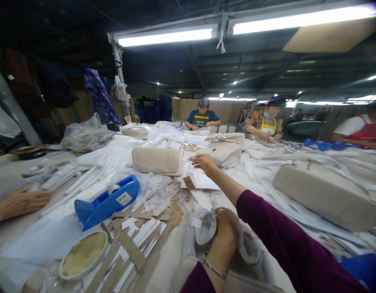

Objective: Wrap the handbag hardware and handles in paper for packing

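My left hand [227,224], with a bracelet at the wrist, bends over a light beige handbag [245,280] close to me. It is closed at the bag's wrapped handle [206,230]; most of its fingers are hidden. Farther out, my right hand [203,163] pinches something thin and pale at its fingertips. A small brown hang tag [189,183] appears to dangle from it by a string. Just behind and left of these fingertips, another beige bag [157,160] lies on its side. Loose tags, clear packets and brown paper scraps [175,211] are heaped left of the handbag.
A blue tape dispenser [108,201] and a round pale dish [83,255] stand left, beside card strips [135,248]. Another person's hand [21,201] rests at the far left. More beige bags [324,195] lie right. Several people work across the table, one in green [203,118].
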The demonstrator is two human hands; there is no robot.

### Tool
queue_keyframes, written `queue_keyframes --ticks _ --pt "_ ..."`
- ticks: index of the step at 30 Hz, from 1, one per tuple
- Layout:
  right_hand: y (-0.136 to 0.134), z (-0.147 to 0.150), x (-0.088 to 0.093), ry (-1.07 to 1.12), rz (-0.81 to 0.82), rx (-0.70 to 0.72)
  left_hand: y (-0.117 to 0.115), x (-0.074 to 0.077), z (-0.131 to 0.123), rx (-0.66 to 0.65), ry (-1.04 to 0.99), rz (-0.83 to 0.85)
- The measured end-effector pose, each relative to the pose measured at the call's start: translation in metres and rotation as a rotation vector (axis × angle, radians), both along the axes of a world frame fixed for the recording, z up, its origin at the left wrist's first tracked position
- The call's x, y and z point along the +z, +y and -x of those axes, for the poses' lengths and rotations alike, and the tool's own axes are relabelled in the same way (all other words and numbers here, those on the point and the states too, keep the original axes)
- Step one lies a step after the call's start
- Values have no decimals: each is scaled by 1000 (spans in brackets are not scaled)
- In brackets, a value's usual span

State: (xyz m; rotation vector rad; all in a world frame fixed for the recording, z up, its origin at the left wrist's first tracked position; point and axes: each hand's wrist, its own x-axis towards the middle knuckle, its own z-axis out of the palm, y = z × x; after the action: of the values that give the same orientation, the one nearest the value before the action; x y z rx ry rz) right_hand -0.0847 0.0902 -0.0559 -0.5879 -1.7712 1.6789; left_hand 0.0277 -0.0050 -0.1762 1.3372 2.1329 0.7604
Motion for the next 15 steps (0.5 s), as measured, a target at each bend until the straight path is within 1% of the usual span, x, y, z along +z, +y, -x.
queue_keyframes --ticks 2,4,6,9,12,15 --pt "0 -3 7 26 45 37 -3 5 0 3 102 54" --pt "-1 -6 15 68 67 69 -7 10 0 -7 134 68" --pt "-4 -7 24 86 38 101 -10 14 -1 4 145 42" --pt "-9 -8 40 56 4 159 -12 15 -2 1 152 20" --pt "-10 -11 52 158 94 187 -12 14 -1 1 156 39" --pt "-5 -19 55 226 177 210 -10 14 -1 27 156 37"
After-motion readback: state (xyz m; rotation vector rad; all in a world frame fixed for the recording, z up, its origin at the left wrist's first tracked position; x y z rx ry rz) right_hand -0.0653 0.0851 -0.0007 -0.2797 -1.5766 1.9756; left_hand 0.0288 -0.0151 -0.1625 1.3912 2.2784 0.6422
